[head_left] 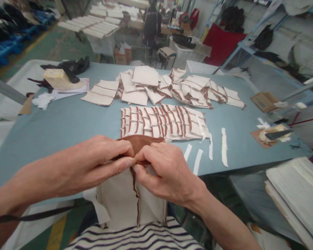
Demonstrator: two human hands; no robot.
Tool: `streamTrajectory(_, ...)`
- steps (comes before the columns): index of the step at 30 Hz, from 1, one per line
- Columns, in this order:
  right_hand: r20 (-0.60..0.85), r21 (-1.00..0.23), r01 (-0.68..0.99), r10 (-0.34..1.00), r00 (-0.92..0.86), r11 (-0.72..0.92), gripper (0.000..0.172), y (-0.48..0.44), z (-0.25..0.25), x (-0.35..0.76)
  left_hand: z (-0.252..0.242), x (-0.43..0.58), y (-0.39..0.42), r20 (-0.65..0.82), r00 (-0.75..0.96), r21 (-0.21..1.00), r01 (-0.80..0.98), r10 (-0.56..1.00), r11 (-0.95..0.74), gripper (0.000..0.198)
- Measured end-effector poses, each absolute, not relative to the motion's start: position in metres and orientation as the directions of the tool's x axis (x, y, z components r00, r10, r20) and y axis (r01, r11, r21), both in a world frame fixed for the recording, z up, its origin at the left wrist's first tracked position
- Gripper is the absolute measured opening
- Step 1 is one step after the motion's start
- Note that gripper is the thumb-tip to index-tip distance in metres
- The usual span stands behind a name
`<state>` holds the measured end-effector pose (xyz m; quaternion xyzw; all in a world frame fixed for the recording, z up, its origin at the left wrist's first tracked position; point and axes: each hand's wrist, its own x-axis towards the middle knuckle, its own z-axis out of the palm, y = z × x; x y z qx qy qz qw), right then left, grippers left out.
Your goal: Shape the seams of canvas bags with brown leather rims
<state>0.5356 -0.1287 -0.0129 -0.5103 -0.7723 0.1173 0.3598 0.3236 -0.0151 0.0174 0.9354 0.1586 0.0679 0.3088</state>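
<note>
Blue-grey covering lies over the work table (67, 125), and at its far left a black plastic bag (77, 65) rests behind a yellowish block (53, 78) with a dark object leaning on it. Just in front of the block sits a crumpled white scrap (42, 100). Toward the middle, the person's left hand (95, 152) comes in from the left with thumb and forefinger pinching the top edge of a cream fabric panel piece (117, 199). This piece hangs between the forearms, at the near edge of the table and against a striped shirt (135, 239); a brown-bound seam runs down its front, and its brown inner side (143, 141) shows above the fingers. Beyond it stand close-packed cream pieces with brown edges (167, 119), and behind those spreads a loose heap of cream panels (146, 76). The right hand (169, 170) meets the left at the seam, its thumb and curled forefinger pinching the same edge. Farther right lie white strips (198, 161), then a small cardboard box (265, 100) near the table's right edge, and nearer, a second pale block (264, 135) under a dark tool. Stacked off-white sheets (297, 187) fill the lower right.
</note>
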Motion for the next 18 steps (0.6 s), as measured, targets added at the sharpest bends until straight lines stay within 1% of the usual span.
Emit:
streamTrajectory(4, 0.395, -0.588, 0.67, 0.884, -0.252, 0.454, 0.016, -0.129, -0.011, 0.543, 0.016, 0.329, -0.014, -0.017, 0.953, 0.731, 0.218, 0.302, -0.647, 0.037)
streamTrajectory(7, 0.421, -0.622, 0.583, 0.851, -0.313, 0.522, 0.016, -0.128, -0.012, 0.548, 0.011, 0.337, -0.018, -0.033, 0.955, 0.865, 0.176, 0.296, -0.471, 0.036)
streamTrajectory(9, 0.426, -0.646, 0.533, 0.838, -0.342, 0.546, 0.014, -0.128, -0.013, 0.552, 0.006, 0.34, -0.023, -0.037, 0.947, 0.915, 0.16, 0.318, -0.369, 0.033)
streamTrajectory(10, 0.418, -0.658, 0.523, 0.84, -0.346, 0.543, 0.012, -0.127, -0.013, 0.555, 0.003, 0.339, -0.026, -0.026, 0.938, 0.925, 0.153, 0.345, -0.349, 0.031)
streamTrajectory(13, 0.37, -0.712, 0.508, 0.874, -0.315, 0.485, 0.007, -0.121, -0.017, 0.566, -0.002, 0.333, -0.037, 0.058, 0.9, 0.918, 0.122, 0.433, -0.377, 0.03)
streamTrajectory(15, 0.339, -0.771, 0.46, 0.896, -0.288, 0.44, 0.011, -0.115, -0.024, 0.575, -0.001, 0.325, -0.046, 0.147, 0.871, 0.886, 0.094, 0.468, -0.455, 0.029)
streamTrajectory(18, 0.292, -0.85, 0.368, 0.918, -0.268, 0.377, 0.019, -0.106, -0.034, 0.584, 0.003, 0.315, -0.055, 0.272, 0.823, 0.797, 0.098, 0.498, -0.596, 0.028)
